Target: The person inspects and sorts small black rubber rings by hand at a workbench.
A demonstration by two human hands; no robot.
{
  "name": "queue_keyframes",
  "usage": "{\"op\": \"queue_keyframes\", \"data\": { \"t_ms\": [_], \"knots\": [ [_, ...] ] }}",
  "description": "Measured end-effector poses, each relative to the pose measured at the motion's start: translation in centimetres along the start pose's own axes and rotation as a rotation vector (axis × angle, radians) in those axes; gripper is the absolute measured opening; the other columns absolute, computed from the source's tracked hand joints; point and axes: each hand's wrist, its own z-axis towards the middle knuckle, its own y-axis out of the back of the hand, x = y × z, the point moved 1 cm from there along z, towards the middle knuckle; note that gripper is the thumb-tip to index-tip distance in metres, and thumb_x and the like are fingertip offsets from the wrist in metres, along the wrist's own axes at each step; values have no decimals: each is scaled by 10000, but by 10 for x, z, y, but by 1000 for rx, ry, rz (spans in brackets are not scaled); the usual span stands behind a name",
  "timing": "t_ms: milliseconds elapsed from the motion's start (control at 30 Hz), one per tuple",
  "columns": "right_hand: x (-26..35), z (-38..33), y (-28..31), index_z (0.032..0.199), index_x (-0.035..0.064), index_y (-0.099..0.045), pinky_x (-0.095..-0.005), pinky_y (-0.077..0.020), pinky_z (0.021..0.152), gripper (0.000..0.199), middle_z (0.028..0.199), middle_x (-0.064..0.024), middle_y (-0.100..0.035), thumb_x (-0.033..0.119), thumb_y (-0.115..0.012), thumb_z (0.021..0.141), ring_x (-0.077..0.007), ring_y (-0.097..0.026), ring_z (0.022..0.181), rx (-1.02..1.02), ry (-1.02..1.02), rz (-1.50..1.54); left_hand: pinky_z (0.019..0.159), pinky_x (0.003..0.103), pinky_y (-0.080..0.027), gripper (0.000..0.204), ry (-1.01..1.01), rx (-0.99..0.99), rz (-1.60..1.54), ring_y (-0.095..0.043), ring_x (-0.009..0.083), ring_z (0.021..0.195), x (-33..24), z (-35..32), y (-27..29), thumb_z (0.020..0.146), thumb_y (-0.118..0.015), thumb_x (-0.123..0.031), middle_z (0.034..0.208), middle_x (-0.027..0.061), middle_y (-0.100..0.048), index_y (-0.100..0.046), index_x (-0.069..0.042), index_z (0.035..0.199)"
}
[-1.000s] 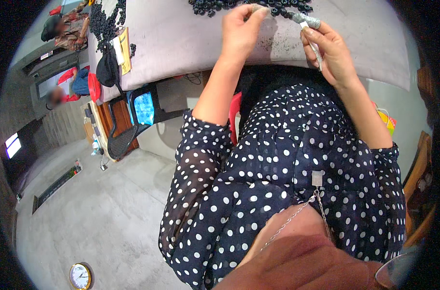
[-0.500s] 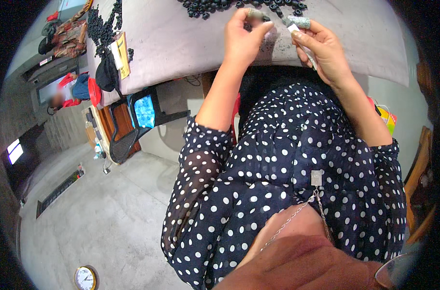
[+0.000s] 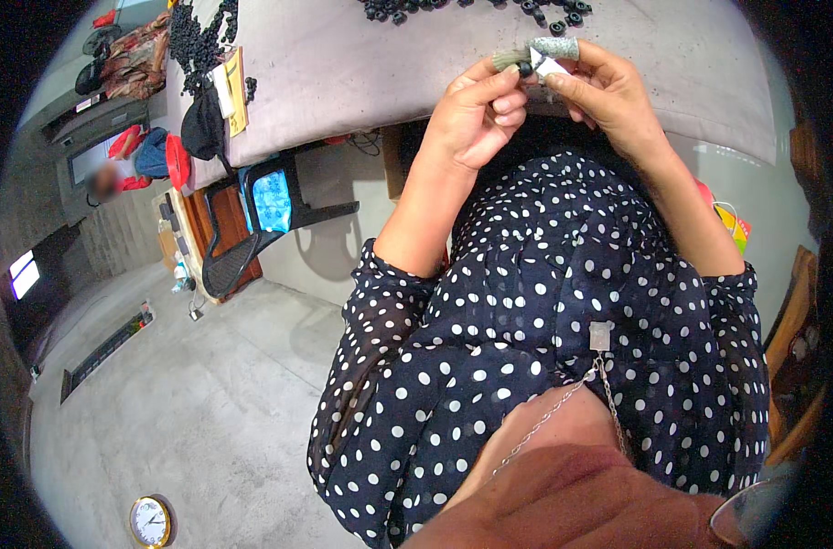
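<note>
My left hand (image 3: 476,110) is closed in a pinch on a small round black part (image 3: 525,69), just above the near edge of the table. Close against it, my right hand (image 3: 613,96) grips a slim white tool (image 3: 548,66), its narrow end meeting the black part. Most of that tool is hidden by my fingers, so its exact kind is unclear. A greenish cover (image 3: 506,59) wraps my left index finger. The right index finger wears a grey speckled cover (image 3: 555,48). Beyond my hands, several similar black parts (image 3: 574,18) lie loose on the table.
A pale cloth covers the table (image 3: 343,82). Toward its left end are a heap of small black pieces (image 3: 189,55), a yellow-edged box (image 3: 236,91) and a black cap (image 3: 203,133). A black chair (image 3: 238,261) with a blue cushion stands left. Another person (image 3: 128,165) is farther off.
My left hand has moved right and nearer to me, bringing the black part against the white tool. My right hand has shifted slightly left, and the tool's angle has changed.
</note>
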Motion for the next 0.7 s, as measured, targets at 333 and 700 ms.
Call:
{"op": "queue_keyframes", "data": {
  "t_ms": [333,700],
  "knots": [
    [-2,-5,-4,1093,29,-560,-146,-331,419,308,760,22,-580,178,-634,835,-8,-451,514,199,9,158,480,192,-363,87,36,-33,-109,-436,68,567,2,-5,2,863,-538,-66,772,19,-535,-537,-50,948],
    [6,-8,-3,1015,59,-603,-142,-310,412,288,735,43,-587,264,-648,818,-7,-450,503,230,-82,59,483,189,-364,117,22,35,-37,-432,64,568,1,-9,1,856,-544,-82,781,1,-525,-532,-65,971]
  ]
}}
